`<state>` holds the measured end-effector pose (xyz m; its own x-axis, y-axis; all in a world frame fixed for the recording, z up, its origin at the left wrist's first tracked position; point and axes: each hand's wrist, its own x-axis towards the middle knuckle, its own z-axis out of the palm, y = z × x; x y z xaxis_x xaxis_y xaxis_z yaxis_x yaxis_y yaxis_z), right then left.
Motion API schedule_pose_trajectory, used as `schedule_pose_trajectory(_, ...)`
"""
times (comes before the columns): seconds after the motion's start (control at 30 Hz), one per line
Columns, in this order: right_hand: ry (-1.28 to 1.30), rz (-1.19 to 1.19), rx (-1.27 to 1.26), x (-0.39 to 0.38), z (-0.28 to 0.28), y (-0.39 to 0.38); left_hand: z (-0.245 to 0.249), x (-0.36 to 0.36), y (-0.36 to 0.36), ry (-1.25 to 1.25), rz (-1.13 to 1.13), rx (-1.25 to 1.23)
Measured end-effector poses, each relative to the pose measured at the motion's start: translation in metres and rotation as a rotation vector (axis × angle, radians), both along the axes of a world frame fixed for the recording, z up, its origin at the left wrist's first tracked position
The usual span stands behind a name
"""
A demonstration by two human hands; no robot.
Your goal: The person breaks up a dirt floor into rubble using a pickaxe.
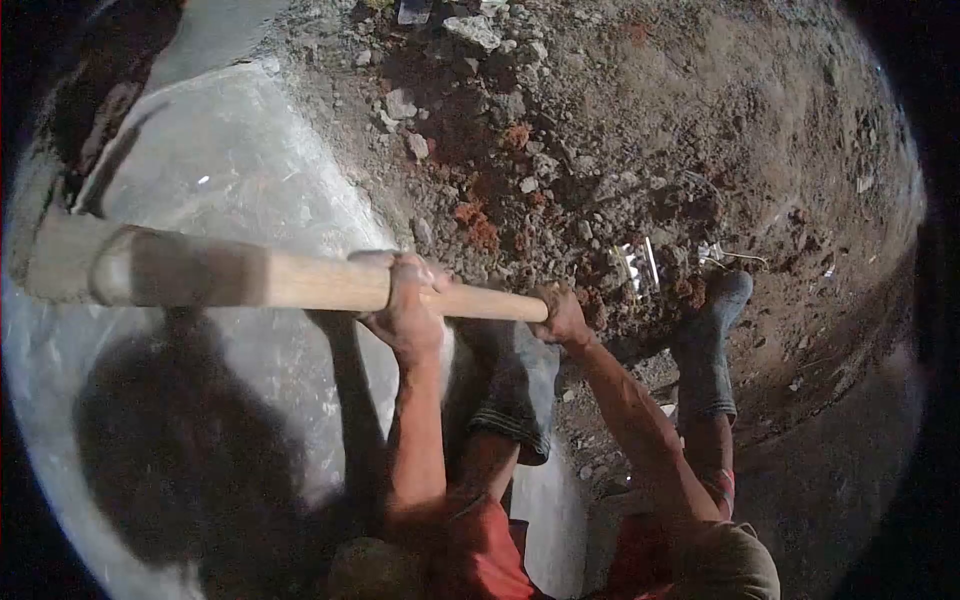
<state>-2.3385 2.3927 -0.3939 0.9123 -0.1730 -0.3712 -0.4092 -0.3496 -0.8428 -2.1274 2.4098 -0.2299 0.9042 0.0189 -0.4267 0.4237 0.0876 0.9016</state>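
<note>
The left hand (405, 305) is wrapped around the middle of a wooden handle (330, 285), and the right hand (562, 315) grips its narrow end near the centre of the frame. The handle is pale and smooth, slanting slightly upward to the left, where it looks thicker and turns dark brown. It ends in a grey tool head (62, 255) at the left edge, too blurred to tell its kind.

Beneath lies a smooth grey slab (230, 150) filling the left, with a broad dark shadow at lower left. Loose brown soil (740, 130) covers the upper middle and right; black borders round the view.

Stones (472, 32) and reddish clumps (478, 225) litter the soil. A shiny scrap (638, 268) lies right of centre, near the right boot (705, 340). The left boot (520, 385) is partly hidden below the handle.
</note>
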Motion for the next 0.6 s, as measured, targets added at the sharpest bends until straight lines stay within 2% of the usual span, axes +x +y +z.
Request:
schedule_pose_trajectory(0.03,-0.001,-0.001,0.005,0.007,-0.006,-0.001,-0.015,0.008,0.004,-0.001,-0.001,0.005)
schedule_pose_trajectory(0.1,0.067,0.013,0.063,0.011,-0.010,0.001,-0.067,0.027,0.015,0.155,0.031,-0.080)
schedule_pose_trajectory(0.13,0.158,-0.103,0.261,0.005,-0.011,0.011,-0.092,0.043,0.010,0.221,-0.107,0.118)
schedule_pose_trajectory(0.17,0.156,-0.102,0.252,-0.005,-0.013,0.023,-0.112,0.057,0.002,0.280,-0.247,0.306)
schedule_pose_trajectory(0.2,0.213,-0.082,0.108,-0.019,-0.011,0.036,-0.118,0.061,0.002,0.280,-0.244,0.296)
schedule_pose_trajectory(0.23,0.268,-0.064,-0.037,-0.025,-0.008,0.038,-0.119,0.064,-0.002,0.369,-0.301,0.300)
schedule_pose_trajectory(0.27,0.482,-0.116,0.236,-0.004,0.044,0.016,-0.113,0.066,-0.002,0.466,-0.372,0.321)
schedule_pose_trajectory(0.33,0.458,-0.044,0.174,-0.025,0.059,0.033,-0.068,0.040,-0.004,0.470,-0.253,0.444)
schedule_pose_trajectory(0.37,0.456,0.019,0.121,-0.038,0.065,0.039,-0.088,0.022,0.034,0.408,-0.271,0.152)
schedule_pose_trajectory(0.4,0.463,0.008,0.123,-0.042,0.065,0.035,-0.066,0.007,0.030,0.400,-0.283,0.189)
schedule_pose_trajectory(0.47,0.157,-0.150,-0.093,-0.045,0.056,0.030,-0.033,0.003,0.016,0.394,-0.280,0.248)
schedule_pose_trajectory(0.53,0.191,-0.162,-0.016,-0.025,0.033,0.029,-0.024,0.011,0.003,0.197,-0.084,0.085)
schedule_pose_trajectory(0.57,0.180,-0.171,-0.023,-0.011,0.028,0.025,-0.017,0.027,-0.010,0.363,-0.078,0.282)
schedule_pose_trajectory(0.6,0.203,-0.173,0.069,0.003,0.031,0.015,-0.045,0.039,-0.002,0.243,-0.074,0.166)
